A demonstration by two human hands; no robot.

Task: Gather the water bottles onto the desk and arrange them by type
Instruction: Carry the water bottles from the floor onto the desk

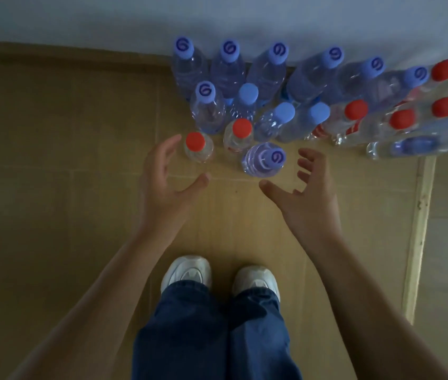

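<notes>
Standing on the floor point(53, 160), clear bottles point(264, 160) with blue and red caps are being flanked by the left hand point(162, 176) and right hand point(307, 193), fingers spread, nothing held.

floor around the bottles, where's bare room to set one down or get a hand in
Bare cardboard floor lies left of the bottles, and a strip runs between the nearest bottles and the shoes. The cluster by the wall is crowded, bottles touching. The left hand and right hand hover open over the strip.
</notes>
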